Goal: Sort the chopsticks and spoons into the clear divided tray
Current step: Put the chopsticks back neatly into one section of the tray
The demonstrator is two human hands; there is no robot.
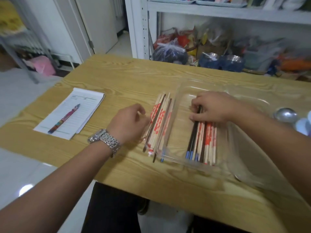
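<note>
Head view gives me a wooden table (pixel 117 78) with a notepad (pixel 87 105) and a patterned pen (pixel 64 118) on the left, a metal spoon (pixel 286 114) at the right edge, and a cluttered white shelf (pixel 218 12) behind. My right forearm crosses over the clear tray (pixel 244 148) and covers part of its right side. The tray chopsticks (pixel 204 142) lie in its left compartment, long axis running near to far, blue-tipped ends toward me. My right hand (pixel 213 106) sits over their far ends, fingers curled and pinching a dark one. The loose chopsticks (pixel 160 121) lie on the table just left of the tray, roughly parallel. My left hand (pixel 129 123), with a wristwatch (pixel 106 140), is curled against that pile; I cannot tell if it grips any.
</note>
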